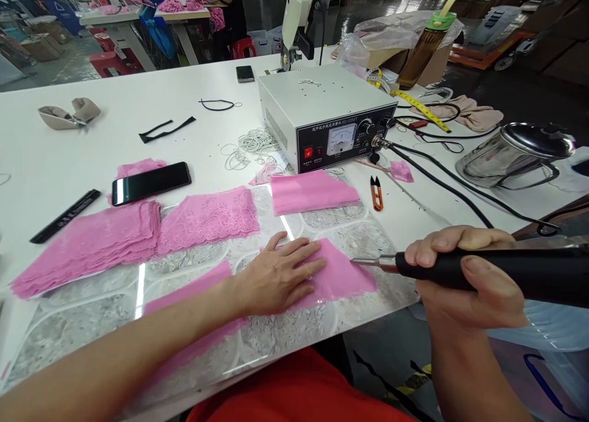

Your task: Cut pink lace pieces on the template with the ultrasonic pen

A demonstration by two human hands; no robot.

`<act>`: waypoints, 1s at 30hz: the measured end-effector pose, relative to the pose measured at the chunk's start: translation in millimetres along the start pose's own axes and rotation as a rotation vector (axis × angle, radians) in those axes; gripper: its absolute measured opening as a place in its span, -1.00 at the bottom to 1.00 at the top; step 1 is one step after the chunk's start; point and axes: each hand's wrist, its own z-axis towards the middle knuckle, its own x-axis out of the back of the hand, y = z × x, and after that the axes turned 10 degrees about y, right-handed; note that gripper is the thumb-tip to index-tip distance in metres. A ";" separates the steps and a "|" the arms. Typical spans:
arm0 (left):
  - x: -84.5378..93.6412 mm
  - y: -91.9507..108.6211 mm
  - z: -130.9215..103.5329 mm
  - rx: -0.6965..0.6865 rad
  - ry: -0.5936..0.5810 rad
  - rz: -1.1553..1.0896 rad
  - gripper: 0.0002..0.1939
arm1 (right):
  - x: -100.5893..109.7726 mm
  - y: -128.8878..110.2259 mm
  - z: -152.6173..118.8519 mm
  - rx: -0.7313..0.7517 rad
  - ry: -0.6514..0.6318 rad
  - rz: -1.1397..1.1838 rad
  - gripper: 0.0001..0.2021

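Flat and with fingers spread, my left hand (285,275) presses on a piece of pink fabric (347,275). My right hand (473,281) is wrapped around a black-handled ultrasonic spot-welding pen (506,272). Its metal tip meets or hovers just over the right edge of that fabric; I cannot tell which. Another pink piece (193,293) lies under my left forearm. Beyond my hands are a folded pink piece (313,192), a lace-edged pink piece (211,219) and a stack of pink lace pieces (96,244). All rest on a clear, stone-patterned mat (294,330).
A grey control box (322,115) with black cables stands behind the mat. Orange thread snips (376,193), a phone (151,183) and a glass jug (515,155) lie or stand around. A tape measure (421,108) lies near a tilted brown bottle (426,48). A person (227,11) sits far back.
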 end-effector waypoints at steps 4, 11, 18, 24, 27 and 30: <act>0.9 1.6 0.4 0.018 -0.007 -0.011 -0.57 | -3.5 -0.7 0.9 -0.026 0.018 -0.016 -0.86; 0.0 2.6 -0.6 0.030 -0.010 -0.018 -0.58 | -20.4 6.1 0.6 0.010 0.035 -0.001 -0.85; -0.8 2.4 -0.9 0.023 0.004 -0.031 -0.58 | -25.5 8.9 -0.2 -0.009 0.022 -0.025 -0.84; -2.2 2.4 -1.7 0.032 -0.009 -0.043 -0.57 | -26.4 10.0 0.3 0.007 0.017 -0.030 -0.87; -4.5 2.8 -0.8 0.041 -0.014 -0.049 -0.56 | -27.2 9.8 1.1 -0.008 0.029 -0.036 -0.87; -1.2 2.4 -1.7 0.043 -0.010 -0.051 -0.53 | -29.7 7.9 2.8 -0.012 0.084 -0.054 -0.87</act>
